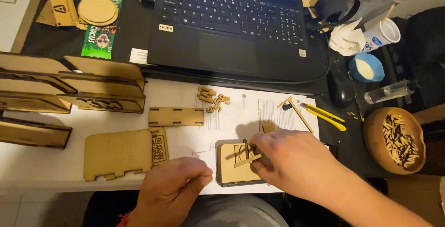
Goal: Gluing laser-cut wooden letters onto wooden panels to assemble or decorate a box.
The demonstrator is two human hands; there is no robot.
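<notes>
My right hand (289, 160) rests over a small square wooden panel (230, 167) on the white paper sheet (259, 111). Its fingers pinch a thin wooden stick (245, 160) that lies across the panel's cut-out letters. My left hand (174, 190) is at the near edge of the table, just left of the panel. Its fingertips are pinched together close to the panel's left edge; whether they hold anything is hidden. A pile of small wooden number pieces (214, 99) lies farther up on the paper.
A black laptop (227, 23) sits at the back. Flat wooden panels (118, 154) (176, 116) and a stack of wooden boxes (69, 85) lie left. A yellow utility knife (323, 115), a wooden bowl of small pieces (395, 140), a computer mouse (339, 88) and blue cup (366, 67) are right.
</notes>
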